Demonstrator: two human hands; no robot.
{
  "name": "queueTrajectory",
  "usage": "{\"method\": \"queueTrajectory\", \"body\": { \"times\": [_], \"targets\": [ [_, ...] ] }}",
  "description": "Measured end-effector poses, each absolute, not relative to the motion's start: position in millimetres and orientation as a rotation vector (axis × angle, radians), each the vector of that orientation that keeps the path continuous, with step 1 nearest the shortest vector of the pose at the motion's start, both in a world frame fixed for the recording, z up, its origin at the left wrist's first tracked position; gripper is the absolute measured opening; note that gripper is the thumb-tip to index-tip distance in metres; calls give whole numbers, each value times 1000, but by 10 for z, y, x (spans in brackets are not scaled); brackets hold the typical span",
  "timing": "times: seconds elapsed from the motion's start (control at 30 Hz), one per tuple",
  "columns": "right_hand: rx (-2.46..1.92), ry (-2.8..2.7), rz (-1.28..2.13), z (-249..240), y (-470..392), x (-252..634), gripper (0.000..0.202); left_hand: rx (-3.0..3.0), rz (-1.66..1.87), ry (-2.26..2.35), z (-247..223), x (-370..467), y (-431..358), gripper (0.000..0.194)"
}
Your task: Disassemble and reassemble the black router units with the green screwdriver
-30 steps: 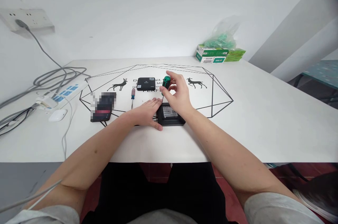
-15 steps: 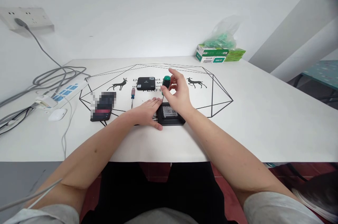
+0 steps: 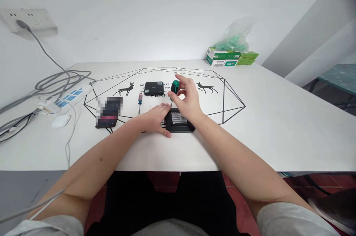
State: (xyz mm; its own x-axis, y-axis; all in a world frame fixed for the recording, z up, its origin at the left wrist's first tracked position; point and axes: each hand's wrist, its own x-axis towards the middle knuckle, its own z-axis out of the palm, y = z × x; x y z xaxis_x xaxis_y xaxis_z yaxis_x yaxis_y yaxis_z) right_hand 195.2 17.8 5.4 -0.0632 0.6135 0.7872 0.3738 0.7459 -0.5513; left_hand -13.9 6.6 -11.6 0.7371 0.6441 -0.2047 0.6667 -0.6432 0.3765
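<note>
A black square device [image 3: 179,120] with a white label lies on the desk in front of me. My left hand [image 3: 156,118] rests against its left edge, fingers and thumb spread. My right hand [image 3: 187,97] has its fingers round the green and black handle of a screwdriver [image 3: 174,87], which stands nearly upright with its shaft over the device's upper left corner; the tip is hidden behind my left fingertips. Behind them lies a flat black box [image 3: 154,88] with small stickers. A second screwdriver [image 3: 140,99] with a reddish and blue handle lies to its left.
A pixelated dark phone [image 3: 109,112] lies left of my left hand. Further left are a power strip [image 3: 72,98], a white earphone case [image 3: 61,121] and coiled grey cables. Green and white boxes [image 3: 224,57] with a plastic bag stand at the back right.
My right fingers have shifted slightly on the handle, and the screwdriver's green top has turned and tilted a little. My left hand and the black device have stayed in place.
</note>
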Motion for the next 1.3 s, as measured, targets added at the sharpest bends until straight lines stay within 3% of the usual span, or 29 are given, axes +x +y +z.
{"method": "queueTrajectory", "body": {
  "times": [1.3],
  "targets": [
    [-792,-1631,271,82,111,1921,39,2503,-105,1029,-56,-114,38,160]
  ]
}}
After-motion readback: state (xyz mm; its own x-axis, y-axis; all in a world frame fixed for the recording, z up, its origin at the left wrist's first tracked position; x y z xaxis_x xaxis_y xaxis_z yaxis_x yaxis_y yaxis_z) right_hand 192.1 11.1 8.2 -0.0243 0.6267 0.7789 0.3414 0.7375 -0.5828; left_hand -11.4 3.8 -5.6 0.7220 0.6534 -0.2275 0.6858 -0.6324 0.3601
